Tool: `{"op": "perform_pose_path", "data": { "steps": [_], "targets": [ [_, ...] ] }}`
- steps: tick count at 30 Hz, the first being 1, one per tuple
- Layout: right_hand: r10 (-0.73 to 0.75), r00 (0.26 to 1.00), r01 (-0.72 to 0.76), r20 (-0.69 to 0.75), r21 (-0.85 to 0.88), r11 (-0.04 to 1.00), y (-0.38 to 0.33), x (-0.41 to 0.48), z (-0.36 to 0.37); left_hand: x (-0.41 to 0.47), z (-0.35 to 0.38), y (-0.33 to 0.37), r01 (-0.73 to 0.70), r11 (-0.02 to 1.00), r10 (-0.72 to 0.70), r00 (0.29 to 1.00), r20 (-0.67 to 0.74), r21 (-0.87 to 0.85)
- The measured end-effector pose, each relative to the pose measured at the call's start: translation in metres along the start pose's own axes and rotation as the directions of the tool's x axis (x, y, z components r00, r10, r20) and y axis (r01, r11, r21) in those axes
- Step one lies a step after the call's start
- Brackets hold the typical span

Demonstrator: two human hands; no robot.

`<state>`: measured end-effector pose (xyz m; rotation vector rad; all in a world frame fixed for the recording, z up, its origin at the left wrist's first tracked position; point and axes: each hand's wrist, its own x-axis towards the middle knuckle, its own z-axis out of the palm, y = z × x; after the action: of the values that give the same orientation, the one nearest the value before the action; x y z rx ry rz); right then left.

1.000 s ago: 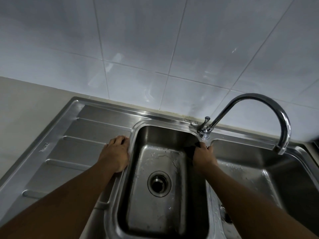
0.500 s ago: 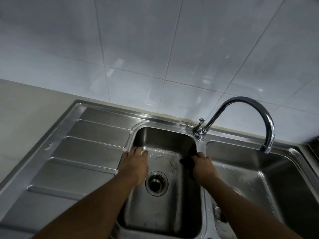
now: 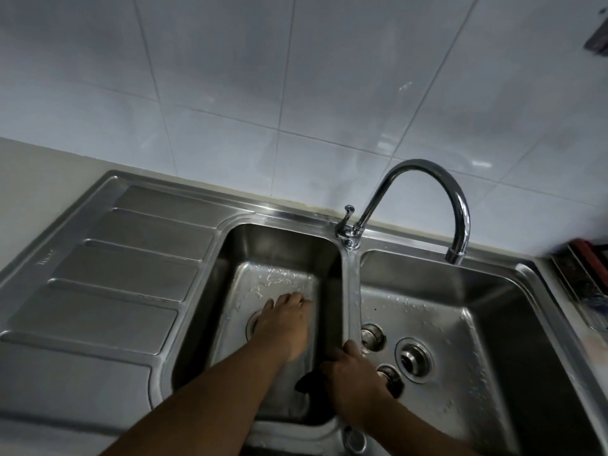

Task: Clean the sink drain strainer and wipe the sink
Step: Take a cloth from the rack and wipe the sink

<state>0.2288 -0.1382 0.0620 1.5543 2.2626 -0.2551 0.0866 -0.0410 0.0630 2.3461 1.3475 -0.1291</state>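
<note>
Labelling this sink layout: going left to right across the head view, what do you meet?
Drainboard → left hand → right hand gripping dark cloth → right basin's drain.

The left forearm (image 3: 204,399) and right forearm (image 3: 424,432) are bare up to the edge of view — the left hand (image 3: 284,324) and right hand (image 3: 353,385) bare too, the fingers (image 3: 297,299) slightly blurred.

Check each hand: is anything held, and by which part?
The right hand grips a dark cloth around its middle, both ends sticking out; the left hand holds nothing.
</note>
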Motion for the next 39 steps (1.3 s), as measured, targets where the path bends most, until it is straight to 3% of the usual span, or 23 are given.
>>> {"op": "perform_pose_path", "data": {
  "steps": [6, 13, 17, 21, 27, 34, 39],
  "targets": [
    [0.2, 0.978, -0.189, -0.066, 0.143, 0.972, 0.009, 0.008, -0.01, -0.01, 0.017, 0.008, 0.007, 1.0, -0.007, 1.0, 0.017, 0.003],
    [0.09, 0.989, -0.089, 0.113, -0.008, 0.996, -0.023, -0.004, -0.004, -0.045, 0.0, -0.052, 0.188, 0.981, -0.187, 0.982, -0.036, 0.039],
    [0.098, 0.983, -0.116, 0.154, 0.116, 0.986, -0.034, -0.003, -0.012, -0.073, -0.016, -0.1, 0.294, 0.948, -0.286, 0.955, -0.08, 0.125],
    [0.1, 0.976, -0.167, 0.193, 0.367, 0.915, -0.052, -0.003, -0.022, -0.096, -0.019, -0.124, 0.247, 0.967, -0.243, 0.968, -0.068, 0.061],
    [0.082, 0.995, -0.099, 0.057, 0.636, 0.765, -0.09, -0.006, -0.028, -0.12, -0.016, -0.142, 0.167, 0.984, -0.172, 0.982, -0.077, -0.065],
    [0.011, 0.987, 0.098, -0.16, 0.653, 0.751, -0.149, 0.019, -0.038, -0.136, -0.014, -0.161, 0.108, 0.991, -0.112, 0.993, -0.034, -0.084],
    [0.033, 0.974, 0.134, -0.225, 0.688, 0.713, -0.181, 0.049, -0.044, -0.135, -0.021, -0.165, 0.105, 0.991, -0.104, 0.994, 0.02, -0.079]
  ]
}}
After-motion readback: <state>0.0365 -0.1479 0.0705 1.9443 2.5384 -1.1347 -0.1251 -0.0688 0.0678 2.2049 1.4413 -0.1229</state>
